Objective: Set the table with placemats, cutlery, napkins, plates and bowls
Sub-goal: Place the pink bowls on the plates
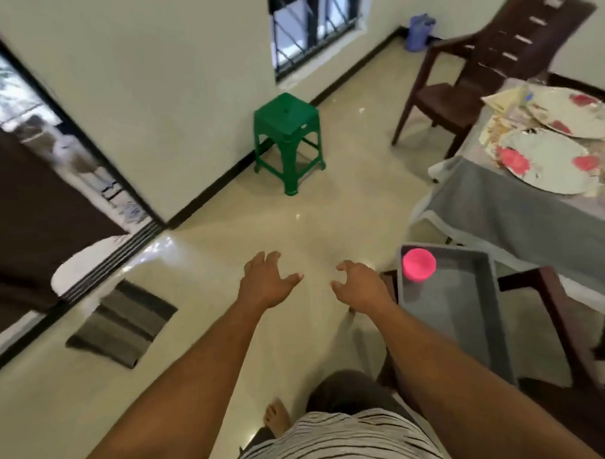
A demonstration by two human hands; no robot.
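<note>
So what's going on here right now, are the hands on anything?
No. Both the left hand and right hand hover over the floor with fingers loosely curled, holding nothing. Two floral plates already lie on the table at the right. A grey tray beside the right hand holds a pink bowl.

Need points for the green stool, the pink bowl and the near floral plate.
green stool (pixel 286 117): head view, middle of the seat top.
pink bowl (pixel 419 263): head view, middle of the bowl, in the grey tray.
near floral plate (pixel 550 161): head view, bare white centre.
</note>
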